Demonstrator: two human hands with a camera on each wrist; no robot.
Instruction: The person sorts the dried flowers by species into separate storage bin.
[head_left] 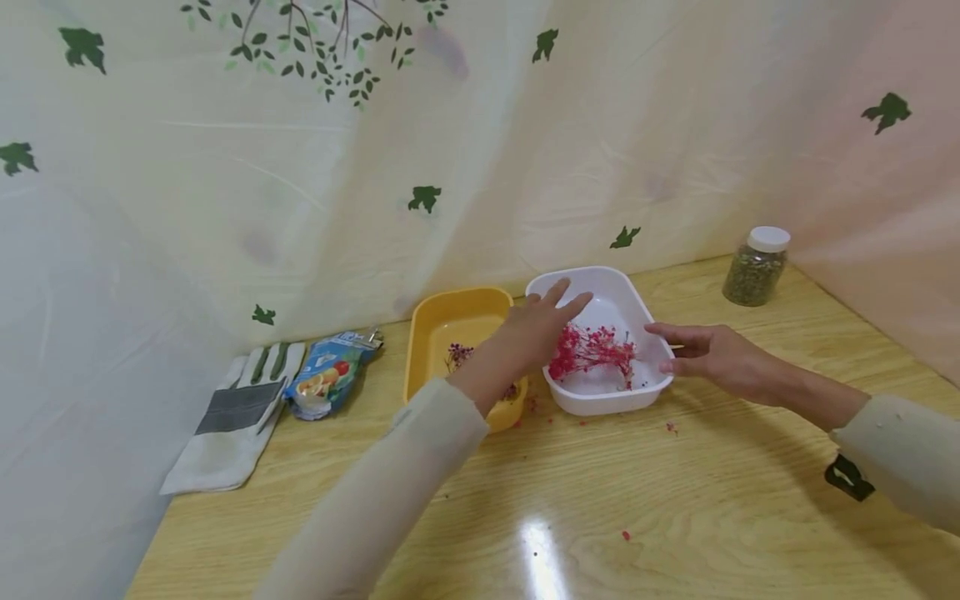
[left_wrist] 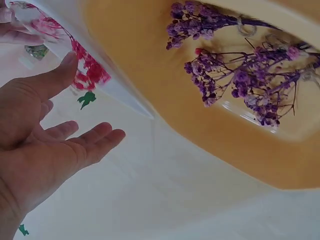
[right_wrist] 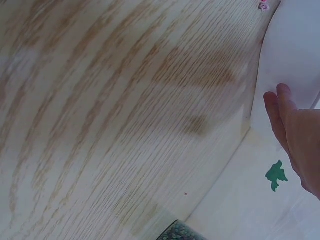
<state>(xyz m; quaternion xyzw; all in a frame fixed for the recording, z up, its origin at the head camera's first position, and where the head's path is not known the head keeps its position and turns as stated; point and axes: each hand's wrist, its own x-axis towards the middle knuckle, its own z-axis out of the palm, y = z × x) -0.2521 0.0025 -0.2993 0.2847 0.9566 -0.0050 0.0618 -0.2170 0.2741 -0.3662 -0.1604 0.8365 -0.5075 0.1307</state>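
Inside a white plastic basin [head_left: 603, 405] lies a bunch of dried red flowers [head_left: 592, 352]. My left hand [head_left: 532, 330] hovers at the basin's left rim, its fingers spread and nothing in them; the left wrist view shows the same hand [left_wrist: 45, 120] with an empty palm. At the basin's right side, my right hand [head_left: 723, 362] touches the outer wall with fairly straight fingers [right_wrist: 282, 107]. To the left stands a yellow basin [head_left: 418, 342], partly hidden by my left forearm. Small tied bunches of purple dried flowers [left_wrist: 245, 75] lie in it.
A white-lidded jar [head_left: 754, 271] of dried green bits stands at the back right. At the left are a blue fruit-printed packet [head_left: 326, 375] with a clip and a grey-white glove [head_left: 236, 425]. Red petals dot the wooden table [head_left: 600, 483]. A leaf-printed curtain [head_left: 480, 150] hangs behind.
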